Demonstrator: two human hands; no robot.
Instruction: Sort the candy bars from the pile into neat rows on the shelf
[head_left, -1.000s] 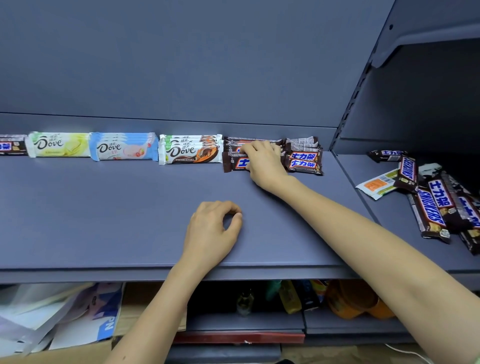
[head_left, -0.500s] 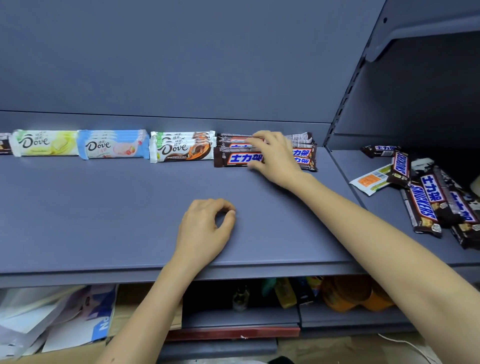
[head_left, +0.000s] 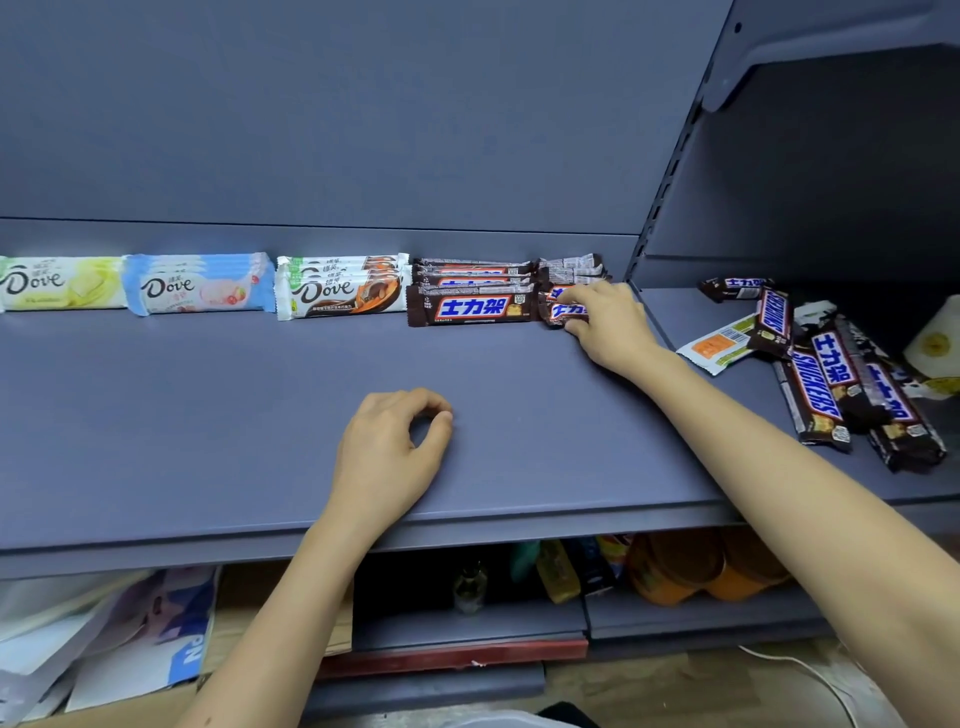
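Your right hand pinches the end Snickers bar, likely squaring its row; your left hand rests on the shelf, fingers loosely curled, empty.

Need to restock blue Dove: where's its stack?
Head view, back of the shelf, left of centre: the blue Dove stack sits between the yellow Dove stack and the brown Dove stack.

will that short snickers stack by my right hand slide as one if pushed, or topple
Likely to shear: the short Snickers stack is loose bars in glossy wrappers, so upper ones may slip. Flat sides suggest no rolling. The right hand, pinching the front bars, should steady them.
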